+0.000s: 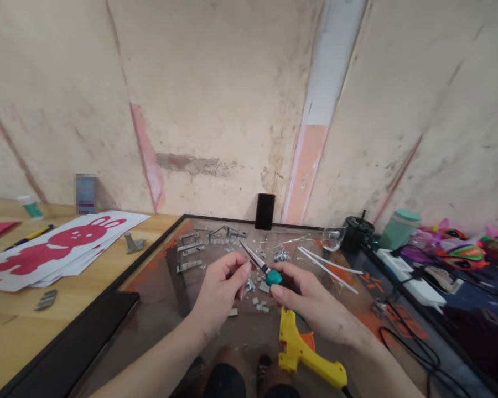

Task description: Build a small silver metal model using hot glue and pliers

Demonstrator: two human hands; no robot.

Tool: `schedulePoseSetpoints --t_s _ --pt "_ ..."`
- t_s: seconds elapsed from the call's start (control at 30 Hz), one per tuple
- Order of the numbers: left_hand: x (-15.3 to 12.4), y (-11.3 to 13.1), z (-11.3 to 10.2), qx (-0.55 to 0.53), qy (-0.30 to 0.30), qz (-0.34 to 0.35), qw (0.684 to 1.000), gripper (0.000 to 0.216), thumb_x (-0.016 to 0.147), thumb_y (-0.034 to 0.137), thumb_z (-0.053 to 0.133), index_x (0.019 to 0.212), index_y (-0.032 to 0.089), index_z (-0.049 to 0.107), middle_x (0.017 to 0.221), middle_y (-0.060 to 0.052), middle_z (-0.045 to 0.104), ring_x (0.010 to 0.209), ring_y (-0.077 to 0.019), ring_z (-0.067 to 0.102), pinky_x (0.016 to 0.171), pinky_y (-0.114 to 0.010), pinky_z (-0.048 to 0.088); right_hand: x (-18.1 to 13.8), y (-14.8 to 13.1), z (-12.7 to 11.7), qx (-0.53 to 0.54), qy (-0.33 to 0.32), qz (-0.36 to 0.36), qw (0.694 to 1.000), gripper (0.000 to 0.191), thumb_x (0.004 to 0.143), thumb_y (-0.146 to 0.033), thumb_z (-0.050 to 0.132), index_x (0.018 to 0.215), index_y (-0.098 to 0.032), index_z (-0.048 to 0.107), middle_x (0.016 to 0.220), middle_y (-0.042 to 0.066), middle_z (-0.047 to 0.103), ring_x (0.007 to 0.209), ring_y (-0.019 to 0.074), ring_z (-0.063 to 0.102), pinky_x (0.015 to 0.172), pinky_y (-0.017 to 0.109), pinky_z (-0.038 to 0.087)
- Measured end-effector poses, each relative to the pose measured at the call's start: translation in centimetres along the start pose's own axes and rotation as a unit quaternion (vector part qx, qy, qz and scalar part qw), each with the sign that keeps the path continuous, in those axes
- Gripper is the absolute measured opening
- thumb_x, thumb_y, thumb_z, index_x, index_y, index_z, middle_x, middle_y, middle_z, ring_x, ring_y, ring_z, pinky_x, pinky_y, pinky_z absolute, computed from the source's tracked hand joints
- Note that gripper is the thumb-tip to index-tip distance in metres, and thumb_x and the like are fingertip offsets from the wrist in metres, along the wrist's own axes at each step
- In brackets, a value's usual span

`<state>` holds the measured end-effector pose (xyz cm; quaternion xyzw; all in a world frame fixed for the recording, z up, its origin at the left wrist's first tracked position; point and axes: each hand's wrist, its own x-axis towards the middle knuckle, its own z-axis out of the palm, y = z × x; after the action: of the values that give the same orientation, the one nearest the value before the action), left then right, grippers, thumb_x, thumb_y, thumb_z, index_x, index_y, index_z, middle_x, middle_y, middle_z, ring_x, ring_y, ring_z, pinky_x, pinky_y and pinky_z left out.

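My right hand [305, 284] is closed round the teal handle of a pair of scissors [255, 256], whose blades point up and to the left. Close beside the blades, my left hand [224, 279] has thumb and forefinger pinched together; whatever lies between them is too small to make out. Small grey pieces [260, 305] are scattered on the glass tabletop below and between both hands. A yellow glue gun [292, 345] with an orange trigger lies just under my right hand. Behind the hands is a little heap of tiny silvery bits [281, 255].
Grey assembled parts [191, 257] stand at the back left. A black phone [265, 211] leans on the wall. White strips [330, 271], a clear cup [332, 239], a dark cup [357, 232], a white power strip [410, 279] and black cables are right. Rabbit-printed sheets [74, 243] lie left.
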<state>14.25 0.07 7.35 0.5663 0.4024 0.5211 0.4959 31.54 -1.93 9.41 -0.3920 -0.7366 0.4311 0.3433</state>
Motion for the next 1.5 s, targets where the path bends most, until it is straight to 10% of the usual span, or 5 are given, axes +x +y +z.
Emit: schedulePoseSetpoints --t_s 0.47,0.87,1.03,1.17,1.5 --pt "-0.7 2.2 -0.4 -0.193 -0.065 -0.055 0.978 0.014 0.077 0.027 0.057 0.074 0.013 0.057 0.035 0.009 0.037 0.032 -0.0011 0.019 0.035 -0.016 0.01 -0.8 -1.7 0.7 -0.028 0.029 -0.039 0.998 0.03 0.084 -0.039 0.05 0.103 -0.016 0.051 0.079 0.0 0.051 0.068 0.0124 0.046 0.061 0.025 0.039" --pt "-1.4 3.3 -0.4 -0.411 -0.151 -0.162 0.884 0.025 0.086 0.019 0.041 0.071 0.011 0.058 0.037 0.009 0.027 0.033 -0.0028 0.01 0.033 -0.016 0.01 -0.7 -1.2 1.5 -0.21 0.116 -0.062 0.969 0.04 0.082 -0.038 0.054 0.116 -0.017 0.049 0.101 0.007 0.063 0.09 0.0223 0.056 0.08 0.038 0.041" --pt "-1.3 3.3 0.3 -0.319 -0.109 -0.114 0.935 0.012 0.082 0.022 0.048 0.076 0.014 0.054 0.037 0.011 0.025 0.034 -0.0043 0.008 0.034 -0.018 0.01 -0.6 -1.2 1.4 -0.137 0.106 -0.08 0.982 0.037 0.083 -0.039 0.053 0.112 -0.017 0.05 0.094 0.005 0.06 0.084 0.0186 0.054 0.076 0.034 0.042" --pt "-0.8 2.3 0.3 -0.019 -0.03 0.053 0.998 0.019 0.082 0.034 0.045 0.076 0.017 0.051 0.038 0.011 0.026 0.035 -0.0063 0.016 0.037 -0.02 0.017 -0.7 -1.6 1.4 0.066 0.044 -0.02 0.997 0.039 0.078 -0.049 0.054 0.098 -0.016 0.05 0.071 -0.002 0.051 0.059 0.0111 0.048 0.055 0.024 0.04" --pt "-1.7 1.8 -1.5 0.15 0.037 0.13 0.98 0.025 0.073 0.036 0.053 0.057 0.017 0.053 0.044 0.006 0.036 0.045 -0.0103 0.032 0.045 -0.022 0.022 0.0 -0.3 2.3 0.127 -0.03 0.013 0.991 0.038 0.077 -0.053 0.051 0.084 -0.017 0.048 0.066 -0.002 0.055 0.049 0.0085 0.05 0.048 0.022 0.04"
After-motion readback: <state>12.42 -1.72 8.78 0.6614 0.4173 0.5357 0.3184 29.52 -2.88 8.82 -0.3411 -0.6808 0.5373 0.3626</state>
